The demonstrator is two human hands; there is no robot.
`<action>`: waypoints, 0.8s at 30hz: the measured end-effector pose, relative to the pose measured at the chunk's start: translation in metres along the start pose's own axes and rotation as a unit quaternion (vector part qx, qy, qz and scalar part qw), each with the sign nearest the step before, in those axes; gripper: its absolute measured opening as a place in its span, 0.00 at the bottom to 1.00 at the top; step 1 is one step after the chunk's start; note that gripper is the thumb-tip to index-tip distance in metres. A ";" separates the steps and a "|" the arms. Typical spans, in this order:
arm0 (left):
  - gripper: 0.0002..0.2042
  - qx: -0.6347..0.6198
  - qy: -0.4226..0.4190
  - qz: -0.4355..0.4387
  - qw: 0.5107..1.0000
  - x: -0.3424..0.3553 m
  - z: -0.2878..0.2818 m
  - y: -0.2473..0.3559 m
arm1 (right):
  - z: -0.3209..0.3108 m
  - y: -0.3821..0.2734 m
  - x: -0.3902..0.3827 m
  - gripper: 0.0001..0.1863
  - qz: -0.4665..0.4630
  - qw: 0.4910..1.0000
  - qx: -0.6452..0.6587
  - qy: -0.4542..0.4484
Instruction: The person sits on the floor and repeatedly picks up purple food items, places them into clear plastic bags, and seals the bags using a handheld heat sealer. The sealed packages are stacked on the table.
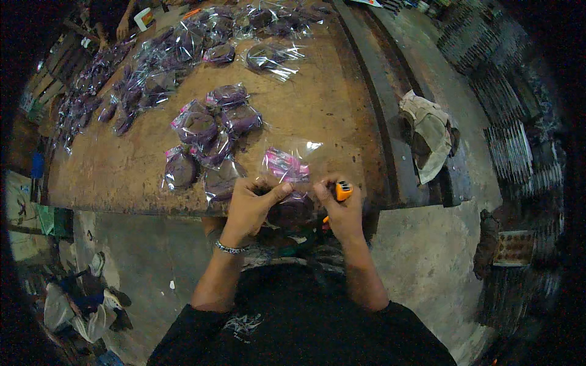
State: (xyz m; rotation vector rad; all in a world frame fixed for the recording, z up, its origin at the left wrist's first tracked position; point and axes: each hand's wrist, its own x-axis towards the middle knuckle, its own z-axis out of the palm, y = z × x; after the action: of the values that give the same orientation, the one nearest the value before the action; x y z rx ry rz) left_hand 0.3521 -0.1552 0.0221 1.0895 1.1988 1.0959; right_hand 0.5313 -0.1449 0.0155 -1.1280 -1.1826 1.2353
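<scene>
At the table's near edge, a clear plastic bag (312,148) with a pink printed label (285,165) is stretched between my hands. A dark round item (292,210) hangs low in it, partly hidden. My left hand (251,204) pinches the bag's left side between thumb and finger; a chain bracelet circles that wrist. On the right side, my right hand (343,210) is closed at the bag's edge. It also grips an orange-and-black handled tool (344,191), mostly covered by the fingers, so its kind is unclear. Several bagged dark purple round items (196,125) lie just beyond my left hand.
A long heap of similar bagged items (165,64) runs along the wooden table's (305,91) far and left side. Crumpled pale cloth (429,131) lies on the bench at right. Another person's arm (125,24) and a white cup (144,19) show at far left.
</scene>
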 end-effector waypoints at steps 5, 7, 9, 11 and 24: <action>0.12 -0.103 -0.001 -0.010 0.995 0.000 0.010 -0.009 | 0.002 0.011 0.002 0.13 0.046 0.996 -0.043 0.056; 0.15 -0.150 -0.031 -0.021 0.988 -0.002 0.011 -0.011 | -0.001 0.017 0.003 0.15 0.072 0.984 -0.143 0.078; 0.17 -0.155 -0.026 -0.045 0.987 -0.005 0.012 -0.011 | -0.001 0.023 0.002 0.16 0.070 0.971 -0.213 0.086; 0.19 -0.111 0.015 -0.088 0.990 -0.007 0.014 -0.007 | 0.003 0.029 0.002 0.16 0.053 0.962 -0.255 0.077; 0.14 -0.184 0.005 0.004 0.983 -0.028 0.015 0.037 | 0.015 -0.020 -0.006 0.10 -0.382 0.903 -0.164 -0.112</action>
State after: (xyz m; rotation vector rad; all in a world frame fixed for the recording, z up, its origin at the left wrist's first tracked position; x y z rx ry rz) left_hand 0.3642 -0.1785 0.0635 0.8041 0.9512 1.2697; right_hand 0.5174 -0.1512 0.0365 -0.6293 -1.8293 0.5684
